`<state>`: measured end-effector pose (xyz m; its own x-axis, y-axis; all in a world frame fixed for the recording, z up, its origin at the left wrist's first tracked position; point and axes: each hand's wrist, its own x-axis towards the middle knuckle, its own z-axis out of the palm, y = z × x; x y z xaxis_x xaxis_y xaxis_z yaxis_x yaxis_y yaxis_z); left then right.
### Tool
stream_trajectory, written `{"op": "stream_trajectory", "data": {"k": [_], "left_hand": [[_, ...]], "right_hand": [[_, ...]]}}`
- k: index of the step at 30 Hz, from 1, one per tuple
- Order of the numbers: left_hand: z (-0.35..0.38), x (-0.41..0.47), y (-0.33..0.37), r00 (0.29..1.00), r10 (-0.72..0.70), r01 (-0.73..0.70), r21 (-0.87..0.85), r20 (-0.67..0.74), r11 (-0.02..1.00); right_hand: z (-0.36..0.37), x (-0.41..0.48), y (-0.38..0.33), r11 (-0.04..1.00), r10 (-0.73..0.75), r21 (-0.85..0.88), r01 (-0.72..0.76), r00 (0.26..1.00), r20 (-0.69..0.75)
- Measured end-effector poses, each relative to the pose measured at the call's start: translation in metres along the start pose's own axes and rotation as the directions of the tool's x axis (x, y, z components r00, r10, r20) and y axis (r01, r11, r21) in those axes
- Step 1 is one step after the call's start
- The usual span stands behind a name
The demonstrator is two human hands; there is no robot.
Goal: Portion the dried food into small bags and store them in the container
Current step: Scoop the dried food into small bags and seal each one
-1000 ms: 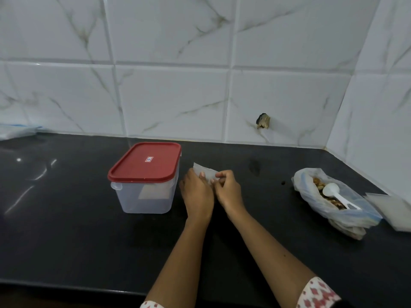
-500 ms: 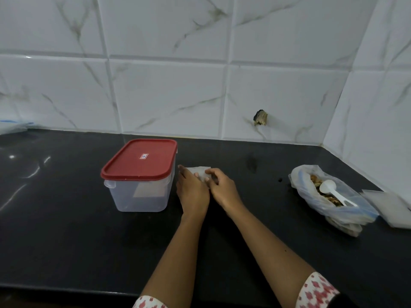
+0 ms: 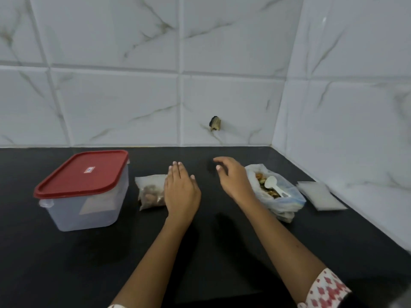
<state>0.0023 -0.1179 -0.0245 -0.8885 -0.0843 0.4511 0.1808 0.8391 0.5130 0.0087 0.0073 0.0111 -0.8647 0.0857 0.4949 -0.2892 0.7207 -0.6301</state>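
A small clear bag of dried food lies flat on the black counter, just right of the clear container with its red lid closed. My left hand rests flat, fingers together, its edge over the bag's right side. My right hand hovers open and empty between that bag and the large open plastic bag of dried food. A white spoon lies inside the large bag.
A stack of empty small bags lies at the far right near the tiled corner wall. The back wall has a small dark hole. A paper piece shows inside the container.
Both hands were pinching the small bag together; now the bag lies flat on the counter, my right hand has let go and moved right, and my left hand lies flat beside it.
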Motion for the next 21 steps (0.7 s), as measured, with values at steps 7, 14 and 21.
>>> {"op": "stream_trajectory", "data": {"k": [7,14,21], "left_hand": [[0.036,-0.008,0.097,0.975,0.204,-0.195,-0.102,0.088,0.975],[0.071,-0.027,0.189,0.906,0.386,-0.342,-0.237,0.173,0.909],[0.104,-0.05,0.253,0.831,0.329,-0.126,-0.424,0.449,0.897]], "right_hand": [[-0.085,0.003,0.052,0.989,0.131,-0.058,-0.138,0.985,-0.109],[-0.15,-0.012,0.113,0.947,0.284,-0.097,-0.305,0.94,-0.188],[-0.176,-0.028,0.17,0.865,0.449,-0.195,-0.462,0.887,-0.109]]}}
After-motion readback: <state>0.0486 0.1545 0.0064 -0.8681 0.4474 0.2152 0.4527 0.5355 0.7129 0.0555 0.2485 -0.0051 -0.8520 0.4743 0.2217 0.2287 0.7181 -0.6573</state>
